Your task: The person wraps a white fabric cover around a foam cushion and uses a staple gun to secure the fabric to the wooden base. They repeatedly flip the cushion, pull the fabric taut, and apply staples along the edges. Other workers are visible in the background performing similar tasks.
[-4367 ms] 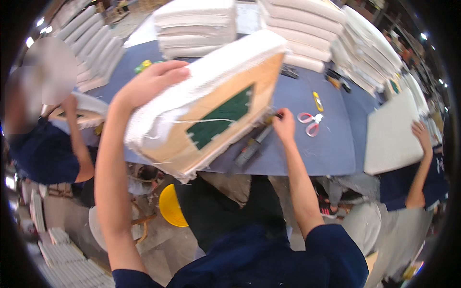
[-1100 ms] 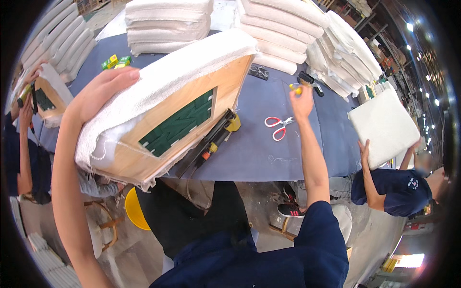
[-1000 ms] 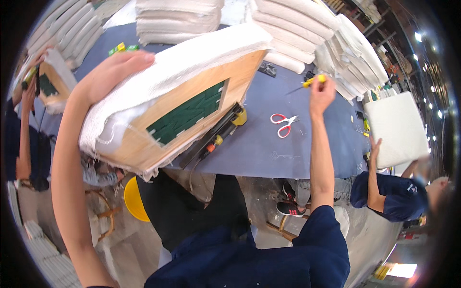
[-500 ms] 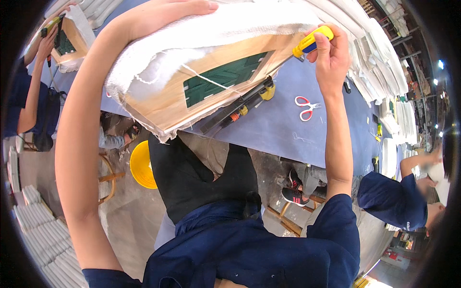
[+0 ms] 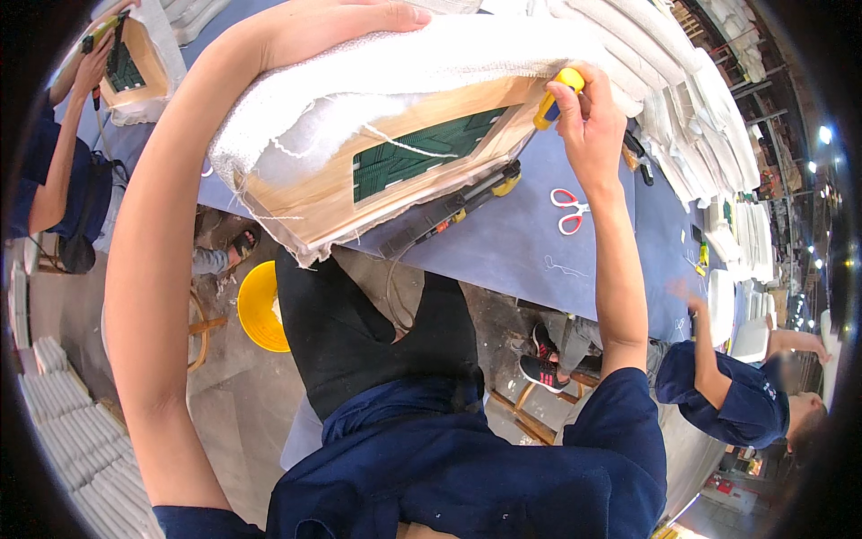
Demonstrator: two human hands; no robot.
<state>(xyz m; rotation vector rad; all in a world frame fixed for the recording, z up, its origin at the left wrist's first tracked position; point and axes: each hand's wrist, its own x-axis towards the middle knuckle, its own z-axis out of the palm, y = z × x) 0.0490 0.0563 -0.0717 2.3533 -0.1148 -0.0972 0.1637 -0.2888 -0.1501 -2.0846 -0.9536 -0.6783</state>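
Observation:
A seat cushion (image 5: pixel 422 58) in white woven fabric stands tilted on the table edge, its underside toward me. A pale wooden frame (image 5: pixel 310 202) with green webbing (image 5: pixel 422 153) in its opening shows there. My left hand (image 5: pixel 364 20) lies over the cushion's top edge and steadies it, fingers partly out of sight. At the cushion's right end, my right hand (image 5: pixel 588 126) is closed round a yellow-and-blue-handled screwdriver (image 5: pixel 561 94); its tip is hidden. Loose white threads (image 5: pixel 395 139) hang across the underside. Below the cushion lies a black-and-yellow staple gun (image 5: pixel 453 216) with a hose.
Red-and-white-handled scissors (image 5: pixel 567 212) lie on the blue-grey table (image 5: pixel 548 247). Stacked white cushions (image 5: pixel 709 126) line the far right. A yellow bucket (image 5: pixel 260 310) stands on the floor at left. One co-worker (image 5: pixel 58 180) works at left, another (image 5: pixel 732 386) at right.
My right hand has moved left and slightly down with the screwdriver, whose handle now stands steeper. The cushion has shifted slightly right. The co-worker at right has moved an arm.

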